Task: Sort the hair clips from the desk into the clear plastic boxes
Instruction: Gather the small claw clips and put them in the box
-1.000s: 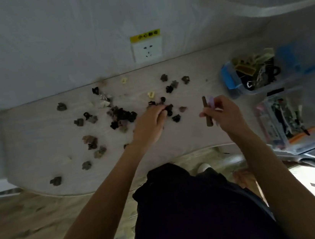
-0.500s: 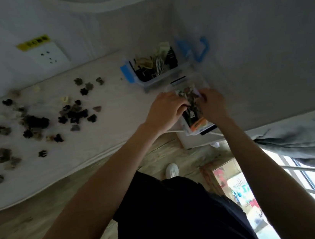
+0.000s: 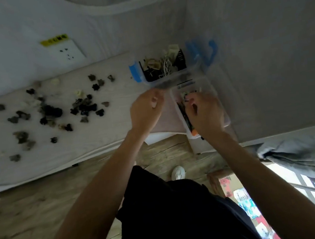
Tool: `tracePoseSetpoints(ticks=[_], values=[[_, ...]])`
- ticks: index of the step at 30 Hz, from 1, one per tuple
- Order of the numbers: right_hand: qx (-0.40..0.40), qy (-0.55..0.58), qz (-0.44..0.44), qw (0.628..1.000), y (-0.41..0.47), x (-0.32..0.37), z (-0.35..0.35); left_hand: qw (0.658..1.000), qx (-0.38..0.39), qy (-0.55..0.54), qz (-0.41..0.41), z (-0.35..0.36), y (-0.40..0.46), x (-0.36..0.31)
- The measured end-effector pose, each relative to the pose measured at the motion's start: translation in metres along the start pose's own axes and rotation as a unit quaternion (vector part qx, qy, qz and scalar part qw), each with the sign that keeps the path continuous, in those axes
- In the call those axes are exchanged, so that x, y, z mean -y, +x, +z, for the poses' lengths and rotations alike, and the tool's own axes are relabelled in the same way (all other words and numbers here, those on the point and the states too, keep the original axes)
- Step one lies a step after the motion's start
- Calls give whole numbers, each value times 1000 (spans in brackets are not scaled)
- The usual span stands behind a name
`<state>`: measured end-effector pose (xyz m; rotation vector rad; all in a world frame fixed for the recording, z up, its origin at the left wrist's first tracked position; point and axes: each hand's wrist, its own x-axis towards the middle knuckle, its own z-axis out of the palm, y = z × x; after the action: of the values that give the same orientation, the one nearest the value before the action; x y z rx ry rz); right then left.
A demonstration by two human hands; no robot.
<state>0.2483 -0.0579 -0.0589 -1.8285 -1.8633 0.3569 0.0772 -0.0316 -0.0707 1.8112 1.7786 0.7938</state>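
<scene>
Head view, looking down along both forearms: the right hand (image 3: 204, 111) sits over the nearer clear plastic box (image 3: 220, 101) at the desk's right end, fingers curled down into it among the clips already stored there. Whether those fingers pinch a clip or have just let one go cannot be told; motion blur hides it. The left hand (image 3: 147, 108) hovers just left of that box, above the desk (image 3: 114, 133), fingers loosely curled with nothing visible between them, though blur leaves this uncertain too. A second clear box with blue latches (image 3: 194, 70) stands just behind the nearer one, holding cream, white and black clips.

The step in hand looks like a drop-off: clips being delivered into the nearer box. Most of the job seems to remain, since a scatter of dark, grey and cream hair clips (image 3: 51, 113) lies well to the left on the desk, apart from both boxes.

The next move probably calls for releasing cleanly inside the box walls, then swinging both hands back left to the scatter. Picking there will likely need a fingertip pinch on single small clips, and a choice of which box each kind belongs to.
</scene>
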Motion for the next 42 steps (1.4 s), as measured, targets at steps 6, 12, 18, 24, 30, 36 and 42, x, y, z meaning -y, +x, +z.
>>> tracePoseSetpoints(ticks=[6, 12, 18, 24, 30, 36, 42], values=[[123, 75, -177, 973, 1, 85, 56, 967, -158, -6, -202, -81, -49, 88], [336, 22, -124, 933, 17, 139, 147, 921, -179, 56, -340, -141, -113, 198], [266, 36, -6, 963, 33, 176, 215, 857, -254, 61, -445, -208, -154, 296], [188, 67, 22, 980, 21, 212, 249, 868, -235, 83, -429, -237, -150, 360], [204, 115, -4, 972, 7, 259, 278, 934, -149, 66, -319, -222, -107, 351], [247, 142, -73, 956, 7, 277, 276, 967, -80, 67, -233, -181, -58, 320], [138, 22, 6, 990, 78, 205, 242, 986, -46, 35, -159, -172, -38, 318]])
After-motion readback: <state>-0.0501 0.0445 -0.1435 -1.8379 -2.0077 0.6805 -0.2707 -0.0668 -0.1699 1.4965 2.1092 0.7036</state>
